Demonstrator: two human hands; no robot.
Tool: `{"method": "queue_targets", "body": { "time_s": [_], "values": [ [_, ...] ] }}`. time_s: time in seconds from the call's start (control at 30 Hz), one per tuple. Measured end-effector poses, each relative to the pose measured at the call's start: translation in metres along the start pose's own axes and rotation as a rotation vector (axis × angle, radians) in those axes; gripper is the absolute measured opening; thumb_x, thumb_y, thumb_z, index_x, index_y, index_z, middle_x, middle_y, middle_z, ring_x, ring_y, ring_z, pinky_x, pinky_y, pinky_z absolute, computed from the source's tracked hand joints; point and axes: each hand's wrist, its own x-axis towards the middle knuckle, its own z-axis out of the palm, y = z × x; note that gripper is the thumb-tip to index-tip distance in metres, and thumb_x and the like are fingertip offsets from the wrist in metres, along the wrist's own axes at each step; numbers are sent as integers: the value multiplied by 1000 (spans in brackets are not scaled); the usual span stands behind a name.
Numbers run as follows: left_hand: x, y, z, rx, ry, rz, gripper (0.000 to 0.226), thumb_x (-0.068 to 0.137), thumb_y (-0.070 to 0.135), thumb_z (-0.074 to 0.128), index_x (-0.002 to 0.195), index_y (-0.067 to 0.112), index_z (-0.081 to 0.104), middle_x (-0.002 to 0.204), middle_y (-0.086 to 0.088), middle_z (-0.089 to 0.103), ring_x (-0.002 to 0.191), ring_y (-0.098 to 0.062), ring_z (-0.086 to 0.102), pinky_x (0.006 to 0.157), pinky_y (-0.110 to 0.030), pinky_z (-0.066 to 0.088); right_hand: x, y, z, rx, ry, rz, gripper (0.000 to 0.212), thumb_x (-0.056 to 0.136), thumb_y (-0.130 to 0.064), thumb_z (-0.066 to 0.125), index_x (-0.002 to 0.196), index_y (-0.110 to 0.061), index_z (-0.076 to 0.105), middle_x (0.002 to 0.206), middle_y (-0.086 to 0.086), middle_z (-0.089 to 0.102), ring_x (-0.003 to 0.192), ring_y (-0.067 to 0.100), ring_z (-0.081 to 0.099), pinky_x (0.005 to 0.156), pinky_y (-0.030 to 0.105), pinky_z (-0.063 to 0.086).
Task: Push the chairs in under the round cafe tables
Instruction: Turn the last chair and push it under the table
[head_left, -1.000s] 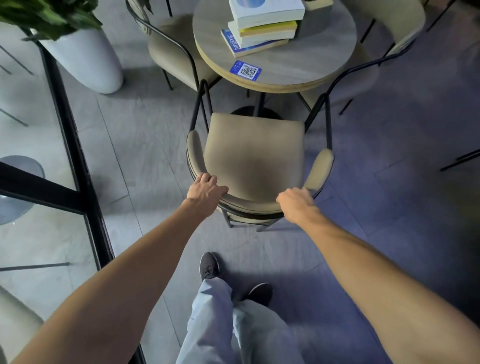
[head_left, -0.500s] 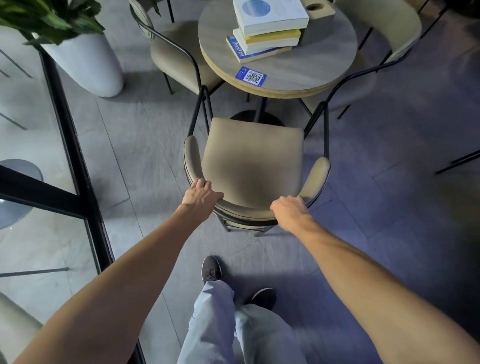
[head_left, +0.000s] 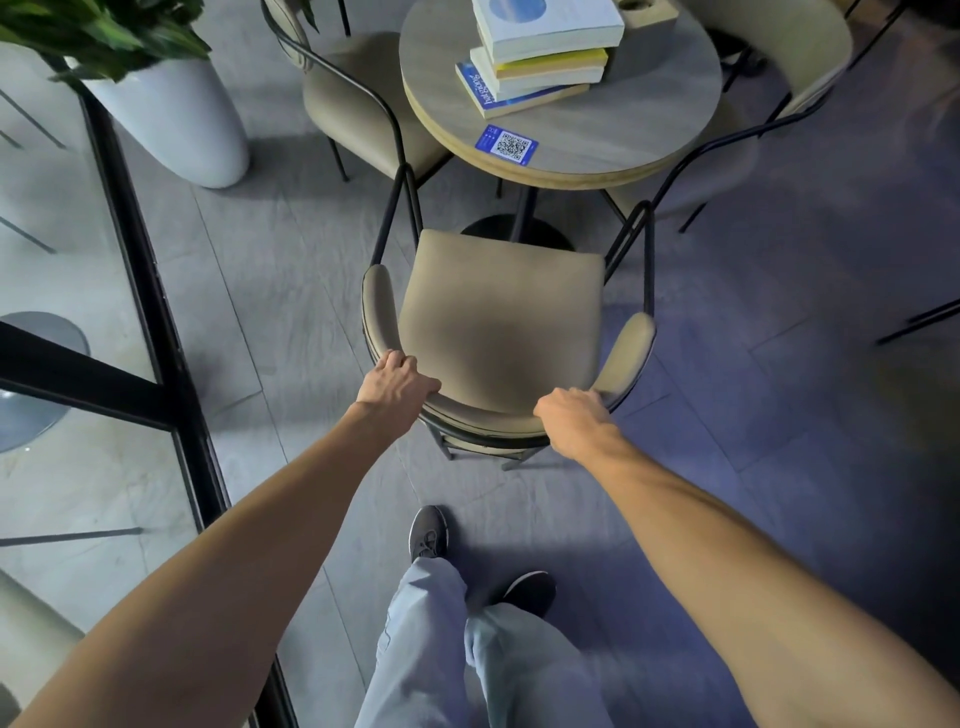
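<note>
Both hands (head_left: 397, 382) (head_left: 571, 415) clamp the beige padded, black-framed chair's (head_left: 498, 322) curved backrest; I judge it light, rigid, easily slid.

- My left hand (head_left: 397, 382) and right hand (head_left: 574, 418) sit on the chair (head_left: 501, 322) back.
- Table (head_left: 613, 150) stands beyond the chair, books (head_left: 540, 52) on it.
- Planter (head_left: 176, 119) stands far left.

Both arms stretched forward, bare forearms. Left hand (head_left: 397, 382) curled palm-down, fingers wrapped in a grip. Right hand (head_left: 574, 418) likewise clenched, knuckles up, slightly nearer than the left.
</note>
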Motion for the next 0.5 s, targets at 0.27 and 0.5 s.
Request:
{"method": "queue_targets", "body": {
  "time_s": [0.27, 0.5],
  "values": [
    [1, -4, -2, -33, -4, -19, 46, 95, 4, 52, 128, 36, 58, 121, -6, 51, 121, -29, 38, 99, -34, 41, -1, -3, -3, -11, 7, -2, 36, 90, 3, 50, 113, -17, 69, 112, 6, 68, 108, 29, 63, 87, 37, 44],
    [3, -12, -4, -31, -10, -7, 46, 97, 3, 48, 130, 34, 59, 123, -7, 50, 122, -28, 37, 97, -31, 41, 1, -10, -8, -40, 16, -23, 35, 91, 3, 49, 113, -16, 70, 112, 6, 69, 106, 28, 66, 83, 34, 46]
  ]
}}
